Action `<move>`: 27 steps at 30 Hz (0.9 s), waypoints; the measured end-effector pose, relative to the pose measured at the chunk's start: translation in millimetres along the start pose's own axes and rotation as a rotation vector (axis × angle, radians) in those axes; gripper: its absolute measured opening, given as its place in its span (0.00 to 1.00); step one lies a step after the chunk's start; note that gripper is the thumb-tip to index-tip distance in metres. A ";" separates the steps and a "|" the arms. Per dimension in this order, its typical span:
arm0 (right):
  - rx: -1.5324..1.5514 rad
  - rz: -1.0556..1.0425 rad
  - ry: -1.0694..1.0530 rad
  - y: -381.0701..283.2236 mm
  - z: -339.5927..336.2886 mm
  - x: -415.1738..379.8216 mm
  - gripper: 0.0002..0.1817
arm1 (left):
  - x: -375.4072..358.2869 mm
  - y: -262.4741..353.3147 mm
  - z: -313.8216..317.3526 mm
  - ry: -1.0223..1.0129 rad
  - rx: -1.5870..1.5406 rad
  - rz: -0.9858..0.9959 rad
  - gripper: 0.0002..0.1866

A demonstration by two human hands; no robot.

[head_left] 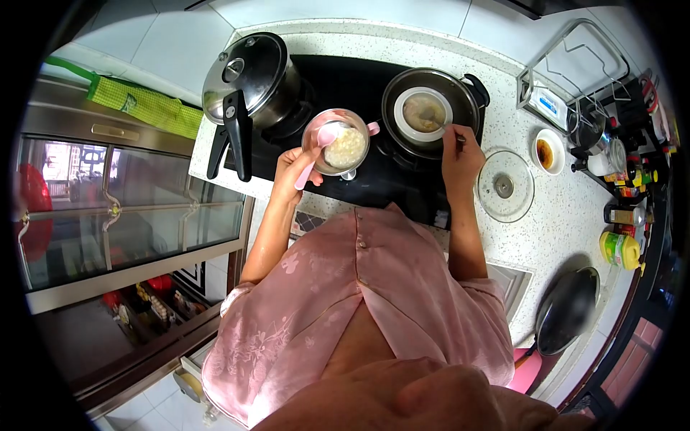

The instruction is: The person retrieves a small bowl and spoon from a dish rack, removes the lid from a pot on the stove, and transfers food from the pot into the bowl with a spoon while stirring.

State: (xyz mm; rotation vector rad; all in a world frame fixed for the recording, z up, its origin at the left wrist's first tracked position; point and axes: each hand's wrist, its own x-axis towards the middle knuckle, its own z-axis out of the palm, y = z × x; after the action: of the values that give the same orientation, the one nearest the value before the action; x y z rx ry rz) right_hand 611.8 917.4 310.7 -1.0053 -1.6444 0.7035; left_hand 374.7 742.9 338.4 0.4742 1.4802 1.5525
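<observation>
My left hand (293,169) is closed around the side of a pink-rimmed metal bowl (372,129) holding pale, rice-like porridge (346,149). Under its thumb lies a pink spoon (305,175), with the spoon's head resting inside the bowl. Farther right, a white bowl (403,129) of soupy food sits in a dark, wide pot (463,90) on the stove. My right hand (462,154) reaches over the pot's near right edge, fingers pinched on the handle of a spoon (430,117) that dips into the white bowl. Its fingers hide most of that handle.
A pressure cooker (251,75) stands on the left of the black stove (327,75), its long handle pointing toward me. Right of the stove are a glass lid (504,187), a small white bowl of dark sauce (548,152), several bottles and a black wok (568,312).
</observation>
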 end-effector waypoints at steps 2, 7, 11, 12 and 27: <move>-0.015 -0.046 0.019 -3.5 1.2 0.2 0.03 | -1.7 1.5 0.7 0.003 0.001 0.000 0.13; -0.308 -0.312 0.017 -10.1 -4.0 2.9 0.04 | -4.2 4.5 -0.1 0.009 0.009 0.014 0.13; -0.153 -0.177 0.024 -7.9 -6.0 -2.9 0.03 | -1.7 -0.8 -7.1 -0.008 0.022 0.026 0.13; -0.096 -0.124 0.053 -6.0 -6.1 -6.1 0.03 | -0.9 -1.9 -9.1 -0.023 0.028 0.019 0.13; 0.343 0.124 0.132 1.3 -16.6 -23.3 0.05 | -4.0 10.9 10.9 -0.051 0.054 0.027 0.13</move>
State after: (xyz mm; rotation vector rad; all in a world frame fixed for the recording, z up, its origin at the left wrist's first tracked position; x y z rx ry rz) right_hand 630.6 897.1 303.7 -0.8883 -1.3005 0.9458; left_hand 381.6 747.5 352.1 0.5629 1.4857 1.5131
